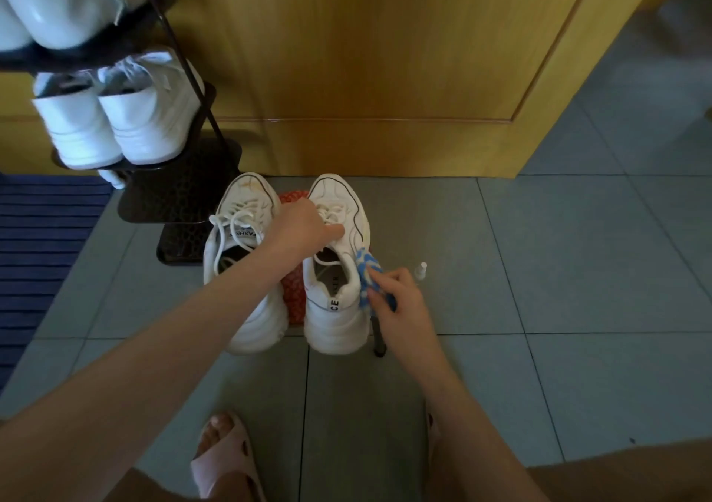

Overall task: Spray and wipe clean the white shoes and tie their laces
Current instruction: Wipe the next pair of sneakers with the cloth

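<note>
The white shoes [246,309] stand side by side near the door. The left hand [304,228] has its grip clamped over the laces of the right shoe [335,320]. The right hand [397,297] has its grip pinching a cloth [368,270] against that shoe's right side. Brace the shoe firmly and wipe in short strokes.

A: Door [385,58]?
B: Wood, varnished, glossy grain. Floor tiles [578,251] smooth, low sheen.
A: White sneakers [335,320]?
B: Smooth leather-look uppers, slight sheen, w/ woven laces [231,220]. Wiping cloth [368,270] is soft fabric.
A: Rest?
B: Shoe rack [185,193] dark metal, textured shelves. Rack shoes [142,128] glossier. Rug [46,232] ribbed textile. Slipper [227,463] matt, foam or rubber. Spray bottle [420,270] clear plastic.
</note>
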`<action>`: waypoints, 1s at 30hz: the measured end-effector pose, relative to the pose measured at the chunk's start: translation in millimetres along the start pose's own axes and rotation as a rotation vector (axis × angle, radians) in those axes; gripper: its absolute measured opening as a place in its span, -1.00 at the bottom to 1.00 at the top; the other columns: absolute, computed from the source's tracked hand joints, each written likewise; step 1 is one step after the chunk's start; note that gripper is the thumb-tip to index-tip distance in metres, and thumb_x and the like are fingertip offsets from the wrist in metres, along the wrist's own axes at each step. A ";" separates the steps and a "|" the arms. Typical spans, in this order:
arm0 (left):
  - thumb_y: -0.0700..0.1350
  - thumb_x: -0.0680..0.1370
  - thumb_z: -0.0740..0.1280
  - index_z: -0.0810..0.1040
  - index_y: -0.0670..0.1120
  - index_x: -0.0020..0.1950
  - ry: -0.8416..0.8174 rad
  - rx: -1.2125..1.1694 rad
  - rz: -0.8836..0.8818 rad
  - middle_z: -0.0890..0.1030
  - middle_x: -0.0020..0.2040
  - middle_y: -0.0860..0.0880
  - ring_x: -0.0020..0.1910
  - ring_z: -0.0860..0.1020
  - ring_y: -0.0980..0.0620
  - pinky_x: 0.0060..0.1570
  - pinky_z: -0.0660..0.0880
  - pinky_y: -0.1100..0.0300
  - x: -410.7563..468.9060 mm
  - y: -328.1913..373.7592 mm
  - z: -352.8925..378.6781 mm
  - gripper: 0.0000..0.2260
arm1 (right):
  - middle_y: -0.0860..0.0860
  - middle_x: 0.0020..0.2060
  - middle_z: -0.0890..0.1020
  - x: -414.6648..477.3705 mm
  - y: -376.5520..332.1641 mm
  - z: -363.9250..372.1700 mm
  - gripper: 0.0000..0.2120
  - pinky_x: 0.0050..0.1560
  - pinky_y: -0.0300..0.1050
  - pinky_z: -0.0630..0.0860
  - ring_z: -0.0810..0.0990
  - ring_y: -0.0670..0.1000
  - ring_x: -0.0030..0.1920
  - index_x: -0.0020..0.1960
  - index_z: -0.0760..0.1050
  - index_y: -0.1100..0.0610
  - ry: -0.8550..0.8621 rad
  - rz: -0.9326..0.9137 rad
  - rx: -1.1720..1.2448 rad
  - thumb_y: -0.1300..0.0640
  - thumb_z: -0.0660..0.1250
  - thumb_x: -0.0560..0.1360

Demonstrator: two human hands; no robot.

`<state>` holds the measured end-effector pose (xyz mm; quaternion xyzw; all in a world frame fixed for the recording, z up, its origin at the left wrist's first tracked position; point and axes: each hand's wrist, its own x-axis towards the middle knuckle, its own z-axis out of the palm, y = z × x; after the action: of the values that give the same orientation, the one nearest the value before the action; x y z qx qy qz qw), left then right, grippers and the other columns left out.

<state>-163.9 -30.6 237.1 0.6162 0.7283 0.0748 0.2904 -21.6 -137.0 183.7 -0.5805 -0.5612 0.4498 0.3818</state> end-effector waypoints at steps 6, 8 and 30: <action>0.03 0.49 0.34 0.21 -0.03 -0.37 0.000 0.059 -0.011 0.29 -0.36 0.04 -0.42 0.25 0.14 -0.42 0.23 0.27 -0.1 4.3 0.2 -0.62 | -0.08 -0.07 0.43 -53.1 5.1 8.7 -0.73 -0.03 -0.45 0.42 0.47 -0.30 -0.03 0.01 0.51 0.00 0.018 -0.015 0.059 0.36 0.29 0.51; 0.03 0.49 0.33 0.23 -0.04 -0.37 0.003 0.059 -0.019 0.31 -0.36 0.03 -0.42 0.27 0.13 -0.42 0.24 0.27 -1.8 5.5 -0.1 -0.64 | -0.09 -0.01 0.46 -73.9 4.9 18.4 -0.63 0.03 -0.43 0.45 0.48 -0.26 0.05 0.01 0.49 -0.13 -0.044 -0.006 0.073 0.37 0.29 0.50; 0.44 0.33 0.25 0.34 -0.22 0.28 -0.121 -0.031 0.004 0.52 0.17 -0.08 0.11 0.48 -0.05 -0.05 0.38 0.15 -19.5 7.9 -10.9 -0.17 | -0.07 0.13 0.38 -82.9 11.4 41.3 -0.56 0.16 -0.34 0.45 0.43 -0.17 0.18 0.35 0.37 -0.04 0.461 -0.412 -0.162 0.19 0.28 0.50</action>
<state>-161.4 -44.4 256.2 0.6165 0.7069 0.0492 0.3433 -54.5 -222.9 168.2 -0.5695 -0.5998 0.1736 0.5346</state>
